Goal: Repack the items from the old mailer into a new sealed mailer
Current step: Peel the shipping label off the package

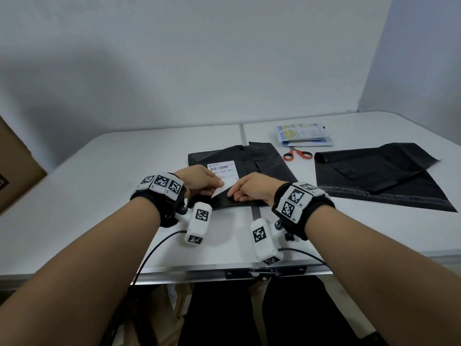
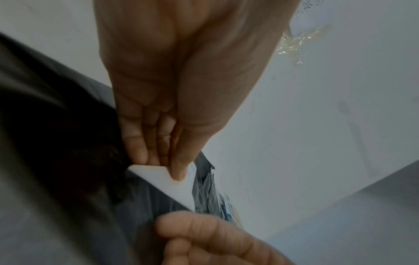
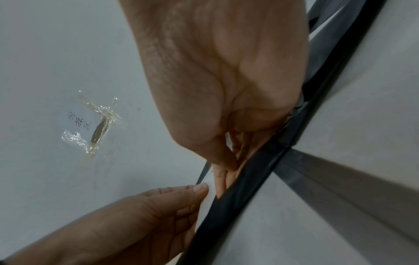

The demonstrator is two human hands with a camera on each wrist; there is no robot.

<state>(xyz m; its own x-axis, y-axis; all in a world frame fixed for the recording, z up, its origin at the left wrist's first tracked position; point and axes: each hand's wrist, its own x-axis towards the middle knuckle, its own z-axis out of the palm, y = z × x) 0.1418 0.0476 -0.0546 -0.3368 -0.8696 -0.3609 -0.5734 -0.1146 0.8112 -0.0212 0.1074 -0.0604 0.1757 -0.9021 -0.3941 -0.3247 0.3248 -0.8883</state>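
A black old mailer (image 1: 262,161) lies flat mid-table with a white shipping label (image 1: 222,168) stuck on it. My left hand (image 1: 202,181) pinches the label's near corner, which is lifted and folded back, white side up (image 2: 158,177). Thumb and fingers of the left hand (image 2: 176,166) meet on that corner. My right hand (image 1: 249,188) lies on the mailer just right of the label, its fingers (image 2: 204,233) pressing the black film (image 3: 238,197) down. Several flat printed packets (image 1: 303,134) are stacked at the back right. A second black mailer (image 1: 374,176) lies spread at the right.
Red-handled scissors (image 1: 298,154) lie between the packets and the labelled mailer. A cardboard box (image 1: 15,166) stands off the table's left edge. The grey folding table (image 1: 99,196) has a seam down its middle, and more boxes show under its front edge.
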